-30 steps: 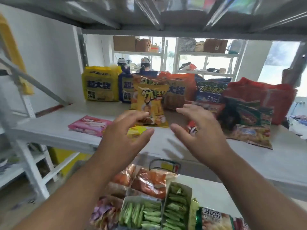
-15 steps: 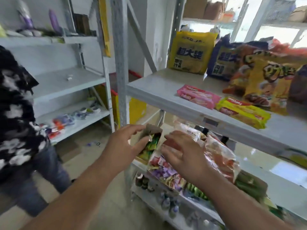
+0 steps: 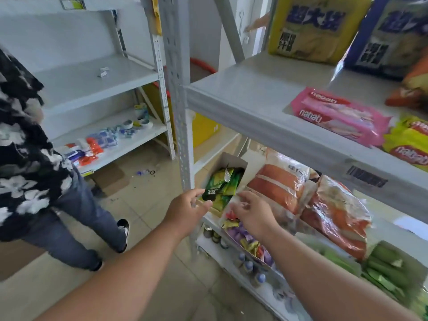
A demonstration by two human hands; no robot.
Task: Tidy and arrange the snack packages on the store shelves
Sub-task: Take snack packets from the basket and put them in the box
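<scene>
Left hand (image 3: 188, 210): fingers pinch a small green-black sachet (image 3: 210, 193) at the cardboard box (image 3: 228, 163).
Right hand (image 3: 253, 213): fingers loosely spread, empty, over the candy bag (image 3: 245, 239).
Location: middle shelf (image 3: 215, 222), left end.

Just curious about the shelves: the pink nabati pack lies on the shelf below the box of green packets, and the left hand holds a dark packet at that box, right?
Not quite. In the head view the pink nabati pack lies on the shelf above the box of green packets, not below. The rest holds: the left hand pinches a dark packet at that box.
</scene>
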